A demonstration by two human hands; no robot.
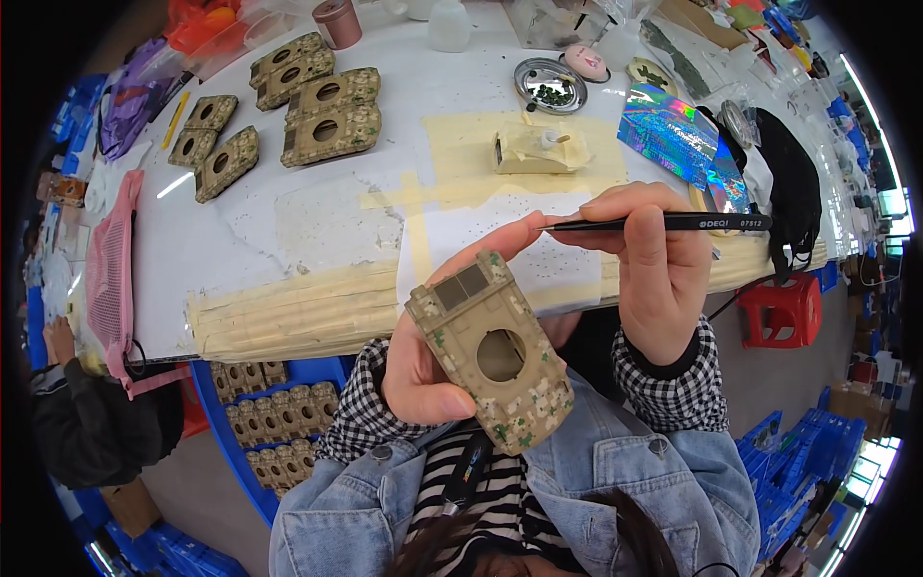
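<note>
Your white worktable (240, 231) is crowded on all sides of the camouflage hull shell (490, 351) you hold up just in front of its near edge. Beyond the shell, on strips of cream masking tape, sits a pale unpainted turret piece (538, 149), and past that a round metal dish (550, 85) holding small dark green bits. Up and to the left of the shell lie more camouflage shells (327, 115) in loose rows, each with a round hole. A sheet of holographic foil (673, 135) gleams to the upper right of it, beside a black cloth. Left of the shell a pink mesh bag (111, 269) hangs over the table edge, and below that edge a blue crate (269, 413) is packed with further shells. Another person in a dark sleeve (87, 423) works at the far left. A red stool (781, 310) stands on the floor to the right.

Nothing comes between you and the shell. It is tan with green and brown pixel patches, a large round opening in its middle and two dark square panels near its far end. Your left hand (433, 356) grips it from the left side, thumb across its lower edge, fingers curled behind. Your right hand (649, 260) is closed around black tweezers (663, 223), their tip just above the shell's far end.
</note>
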